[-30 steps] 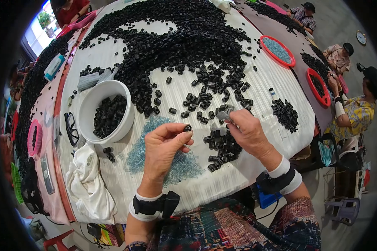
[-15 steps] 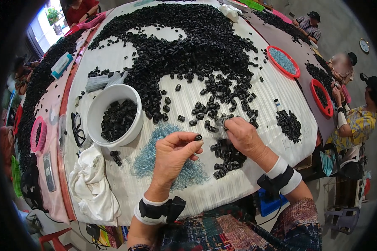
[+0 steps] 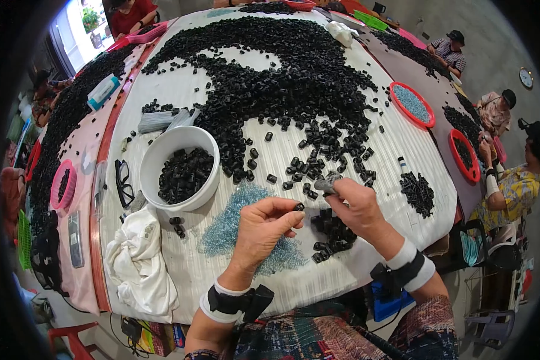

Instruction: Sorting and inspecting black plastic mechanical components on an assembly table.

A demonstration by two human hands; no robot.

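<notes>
My left hand [image 3: 259,231] pinches a small black cylindrical part [image 3: 299,207] between thumb and fingertips, above the table. Close by on the right, my right hand [image 3: 361,207] is closed round a grey bundle [image 3: 327,182] that looks like thin strips. Beneath my left hand spreads a pile of tiny bluish pieces [image 3: 228,223]. A cluster of black parts [image 3: 331,240] lies under and beside my right hand. A white bucket [image 3: 209,138] to the left holds many similar black parts. The large heap of black parts [image 3: 294,78] covers the far table.
Eyeglasses [image 3: 123,181], a white cloth [image 3: 139,258] and grey strips [image 3: 162,121] lie left. On the right are a small black pile [image 3: 416,193] and a red tray [image 3: 429,123] of bluish pieces. Several people sit round the adjoining tables, one in yellow [image 3: 510,183].
The whole view has shifted, with the scene now slightly further right. The grey bundle in my right hand shows more clearly. My left hand still pinches the black part.
</notes>
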